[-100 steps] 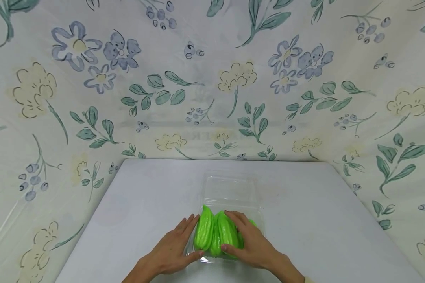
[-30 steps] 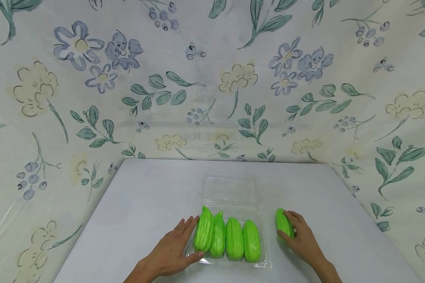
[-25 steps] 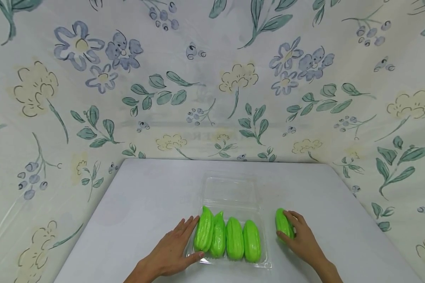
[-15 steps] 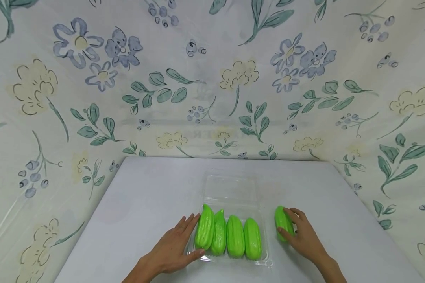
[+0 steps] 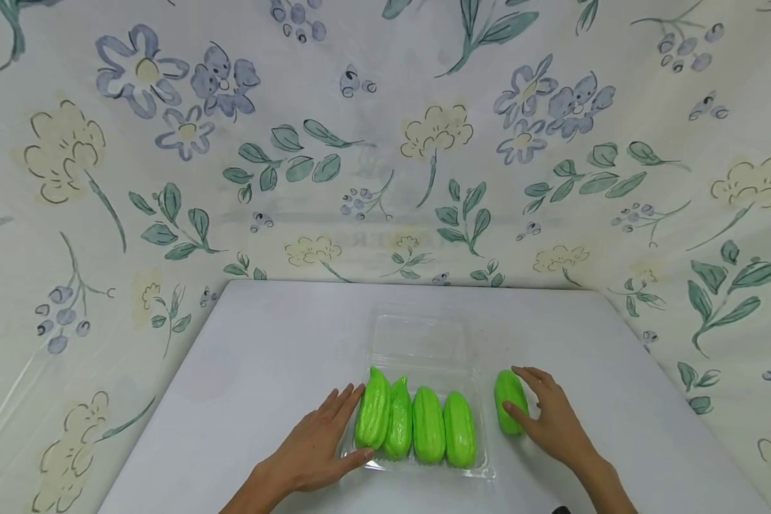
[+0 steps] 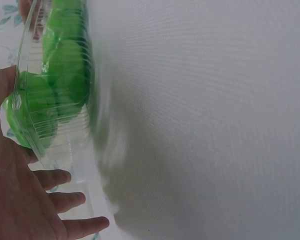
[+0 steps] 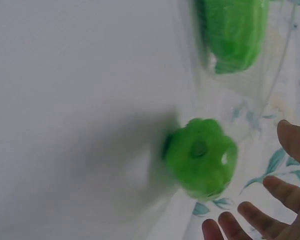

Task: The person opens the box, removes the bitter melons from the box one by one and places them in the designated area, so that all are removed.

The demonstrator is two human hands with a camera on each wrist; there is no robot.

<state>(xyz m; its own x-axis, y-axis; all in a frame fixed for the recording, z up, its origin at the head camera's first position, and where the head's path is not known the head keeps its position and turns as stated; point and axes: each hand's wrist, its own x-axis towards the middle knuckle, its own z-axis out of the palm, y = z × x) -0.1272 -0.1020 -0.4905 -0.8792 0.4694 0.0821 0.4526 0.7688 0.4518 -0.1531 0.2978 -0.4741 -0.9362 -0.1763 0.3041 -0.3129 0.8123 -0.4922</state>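
A clear plastic clamshell box [image 5: 490,470] lies with its lid [image 5: 419,339] folded back. Inside, several bright green ridged gourds, one being the leftmost gourd [image 5: 373,410], stand side by side. My left hand [image 5: 311,446] rests against the box's left side, fingers extended and thumb by the front rim. The left wrist view shows the box wall [image 6: 65,132] beside that hand [image 6: 20,195]. Right of the box, a separate green gourd [image 5: 510,402] lies on the table. My right hand [image 5: 552,421] is beside it, fingers spread; the right wrist view shows this gourd [image 7: 202,159] apart from the fingers [image 7: 285,192].
The white table [image 5: 270,343] reaches back to a floral-patterned curtain [image 5: 373,178], which also hangs on both sides. A small dark object [image 5: 561,510] peeks in at the bottom edge of the head view.
My right hand took a gourd out of the box and set it on the table to the right. It has now let go. My left hand stays at the box.
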